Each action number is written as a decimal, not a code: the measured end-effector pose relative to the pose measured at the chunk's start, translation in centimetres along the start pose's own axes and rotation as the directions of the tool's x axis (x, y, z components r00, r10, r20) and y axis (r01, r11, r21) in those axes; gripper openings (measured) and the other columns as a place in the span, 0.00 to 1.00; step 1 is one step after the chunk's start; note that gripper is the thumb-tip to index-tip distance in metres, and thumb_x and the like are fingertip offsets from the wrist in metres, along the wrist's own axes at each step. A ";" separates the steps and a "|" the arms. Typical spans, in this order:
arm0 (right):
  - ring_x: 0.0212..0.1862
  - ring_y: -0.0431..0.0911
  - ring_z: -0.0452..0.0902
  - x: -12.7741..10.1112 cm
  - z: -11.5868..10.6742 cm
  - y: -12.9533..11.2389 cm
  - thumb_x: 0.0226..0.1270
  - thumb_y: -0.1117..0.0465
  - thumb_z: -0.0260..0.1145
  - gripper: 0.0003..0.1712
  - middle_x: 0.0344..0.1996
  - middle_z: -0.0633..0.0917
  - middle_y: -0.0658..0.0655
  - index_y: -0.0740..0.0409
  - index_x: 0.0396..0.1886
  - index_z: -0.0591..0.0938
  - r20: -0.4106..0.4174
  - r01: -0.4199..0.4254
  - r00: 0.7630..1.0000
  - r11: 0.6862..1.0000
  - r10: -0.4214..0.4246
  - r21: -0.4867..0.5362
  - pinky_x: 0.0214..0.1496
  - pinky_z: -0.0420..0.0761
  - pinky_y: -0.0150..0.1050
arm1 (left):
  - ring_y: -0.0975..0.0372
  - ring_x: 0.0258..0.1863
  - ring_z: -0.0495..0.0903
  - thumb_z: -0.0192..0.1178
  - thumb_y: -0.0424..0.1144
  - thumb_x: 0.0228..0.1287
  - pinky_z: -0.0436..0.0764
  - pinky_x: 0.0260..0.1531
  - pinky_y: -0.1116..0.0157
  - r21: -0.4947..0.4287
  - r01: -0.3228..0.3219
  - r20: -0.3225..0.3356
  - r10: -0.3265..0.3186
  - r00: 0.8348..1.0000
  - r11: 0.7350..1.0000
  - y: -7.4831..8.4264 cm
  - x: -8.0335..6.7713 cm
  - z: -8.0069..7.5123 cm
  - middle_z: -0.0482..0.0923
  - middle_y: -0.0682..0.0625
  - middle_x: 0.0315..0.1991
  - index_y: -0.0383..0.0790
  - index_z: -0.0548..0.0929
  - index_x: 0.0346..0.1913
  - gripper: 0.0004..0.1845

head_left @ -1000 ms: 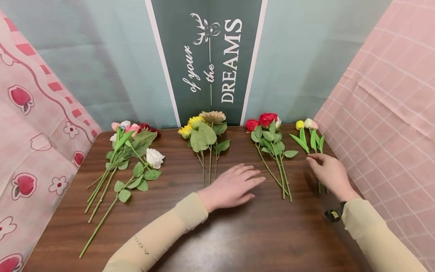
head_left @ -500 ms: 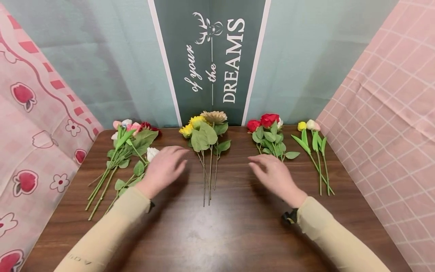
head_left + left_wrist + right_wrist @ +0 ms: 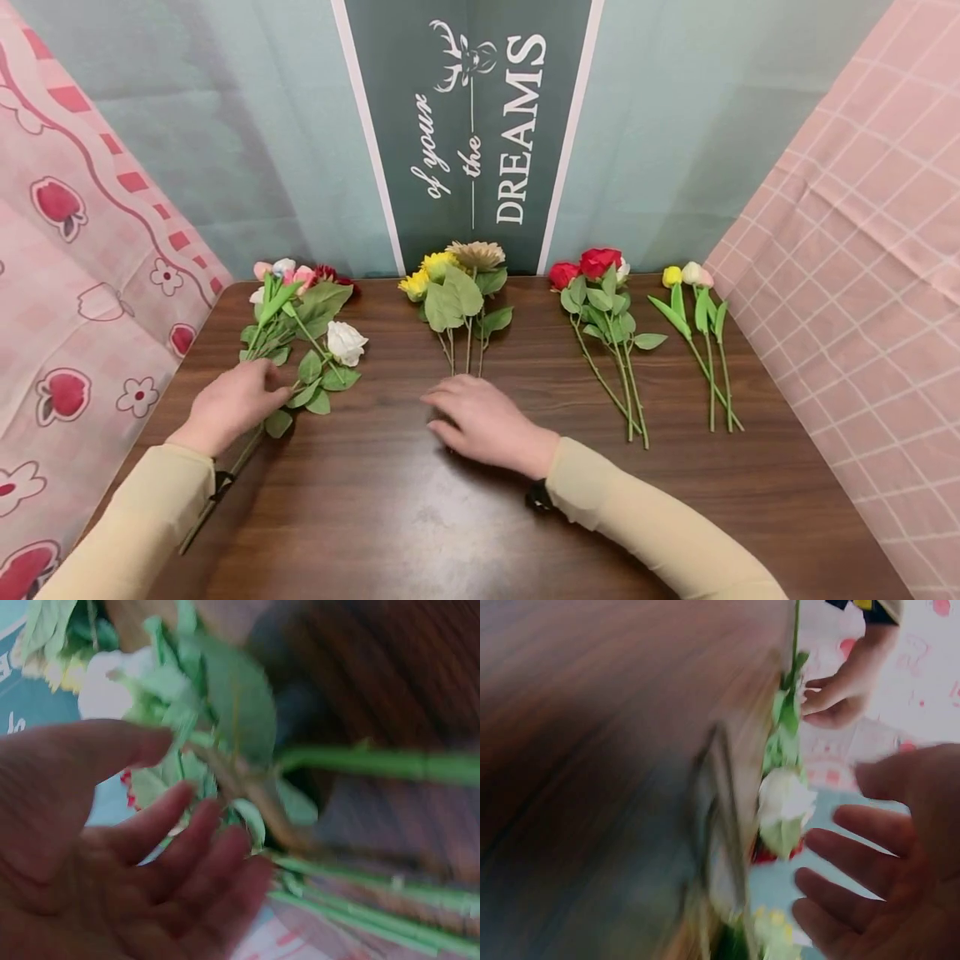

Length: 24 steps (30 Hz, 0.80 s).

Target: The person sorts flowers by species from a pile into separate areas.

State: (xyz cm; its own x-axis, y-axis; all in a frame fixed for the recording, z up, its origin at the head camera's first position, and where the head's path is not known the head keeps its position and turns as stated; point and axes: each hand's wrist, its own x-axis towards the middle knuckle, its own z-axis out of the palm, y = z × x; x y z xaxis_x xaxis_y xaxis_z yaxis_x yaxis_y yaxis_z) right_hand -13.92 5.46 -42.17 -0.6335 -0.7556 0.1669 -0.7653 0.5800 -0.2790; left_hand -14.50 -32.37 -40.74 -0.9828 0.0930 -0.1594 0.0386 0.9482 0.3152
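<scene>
In the head view my left hand (image 3: pixel 234 404) hovers over the left flower bunch, beside the stem of a white rose (image 3: pixel 347 343). The left wrist view shows its thumb and fingers apart, with leaves (image 3: pixel 238 705) and green stems just beyond and nothing pinched. My right hand (image 3: pixel 487 425) is over the lower stems of the middle bunch of yellow sunflowers (image 3: pixel 438 267) and a beige flower (image 3: pixel 477 255), hiding the stem ends. Its fingers are spread in the right wrist view and hold nothing.
To the right lie red roses (image 3: pixel 601 262) with a white bloom, then yellow and pale tulips (image 3: pixel 672 275). Pink tulips (image 3: pixel 302 278) and a dark red flower (image 3: pixel 326 273) top the left bunch. Cloth hangs around the brown table (image 3: pixel 465 533).
My right hand has left the tulips on the right and moved left to the middle bunch. My left hand has gone from the middle to the left bunch. The flowers lie as before.
</scene>
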 end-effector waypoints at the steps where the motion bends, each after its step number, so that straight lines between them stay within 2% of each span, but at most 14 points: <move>1: 0.66 0.49 0.74 0.4 0.3 -0.6 0.76 0.51 0.63 0.23 0.61 0.83 0.53 0.56 0.65 0.81 0.028 0.017 0.999 1.000 -0.016 -0.014 0.74 0.67 0.47 | 0.54 0.28 0.76 0.63 0.44 0.65 0.75 0.25 0.55 0.001 0.015 0.049 -0.015 0.999 1.000 -0.2 -0.2 -0.2 0.79 0.45 0.32 0.37 0.81 0.41 0.13; 4: 0.69 0.49 0.72 1.5 1.3 -2.0 0.77 0.50 0.62 0.24 0.63 0.81 0.53 0.54 0.66 0.80 0.087 0.055 0.995 0.998 -0.052 -0.037 0.75 0.65 0.45 | 0.60 0.21 0.68 0.63 0.42 0.61 0.65 0.21 0.62 -0.005 0.023 0.161 -0.022 0.987 1.000 -0.5 -0.7 -0.6 0.70 0.54 0.22 0.44 0.78 0.28 0.08; 7: 0.69 0.49 0.71 2.1 2.1 -3.0 0.77 0.48 0.61 0.24 0.63 0.81 0.51 0.53 0.66 0.80 0.112 0.073 0.991 0.996 -0.067 -0.042 0.75 0.65 0.43 | 0.62 0.18 0.63 0.63 0.41 0.58 0.60 0.20 0.63 -0.013 0.012 0.197 -0.009 0.980 1.000 -0.6 -0.8 -0.3 0.64 0.57 0.17 0.48 0.73 0.20 0.13; 9: 0.69 0.49 0.71 2.2 2.5 -3.3 0.77 0.48 0.61 0.24 0.63 0.81 0.50 0.52 0.66 0.80 0.118 0.079 0.990 0.996 -0.073 -0.045 0.75 0.66 0.42 | 0.61 0.19 0.65 0.64 0.40 0.58 0.62 0.20 0.63 -0.018 0.013 0.187 -0.010 0.982 1.000 -0.7 -0.6 -0.1 0.66 0.56 0.18 0.47 0.73 0.21 0.12; 13: 0.69 0.48 0.71 2.0 2.7 -3.2 0.77 0.48 0.62 0.23 0.61 0.82 0.49 0.51 0.65 0.81 0.114 0.075 0.991 0.996 -0.070 -0.044 0.74 0.66 0.42 | 0.58 0.26 0.72 0.64 0.41 0.62 0.71 0.26 0.58 -0.003 0.013 0.127 -0.012 0.992 1.000 -0.6 0.1 0.3 0.77 0.50 0.27 0.41 0.79 0.32 0.07; 15: 0.68 0.48 0.72 1.9 2.7 -3.1 0.77 0.48 0.62 0.23 0.60 0.83 0.49 0.51 0.65 0.81 0.108 0.071 0.992 0.997 -0.067 -0.041 0.74 0.66 0.42 | 0.58 0.27 0.73 0.63 0.40 0.63 0.71 0.27 0.58 0.006 -0.006 0.102 0.005 0.995 1.000 -0.6 0.5 0.5 0.77 0.50 0.28 0.41 0.79 0.33 0.07; 19: 0.67 0.48 0.73 1.6 2.7 -2.9 0.77 0.50 0.63 0.21 0.59 0.84 0.49 0.52 0.63 0.82 0.095 0.073 0.993 0.997 -0.069 -0.032 0.74 0.66 0.42 | 0.59 0.25 0.69 0.62 0.39 0.64 0.66 0.26 0.60 -0.009 -0.022 0.081 0.023 0.996 1.000 -0.3 1.1 0.7 0.72 0.52 0.25 0.44 0.76 0.29 0.07; 24: 0.65 0.47 0.74 1.4 2.7 -2.4 0.76 0.51 0.63 0.20 0.58 0.84 0.49 0.52 0.62 0.83 0.078 0.070 0.995 0.997 -0.068 -0.026 0.73 0.67 0.40 | 0.60 0.26 0.71 0.62 0.40 0.64 0.69 0.27 0.61 -0.073 -0.042 0.044 0.045 0.998 0.996 0.4 1.7 0.3 0.75 0.53 0.27 0.43 0.80 0.32 0.05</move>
State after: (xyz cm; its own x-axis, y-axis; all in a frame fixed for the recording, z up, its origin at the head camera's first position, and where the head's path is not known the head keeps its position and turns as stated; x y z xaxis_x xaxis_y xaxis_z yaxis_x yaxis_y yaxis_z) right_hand -12.61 2.20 -43.83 -0.5694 -0.8145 0.1112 -0.8105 0.5336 -0.2417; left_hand -16.14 -31.71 -41.19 -0.9712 0.1490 -0.1860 0.0665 0.9189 0.3889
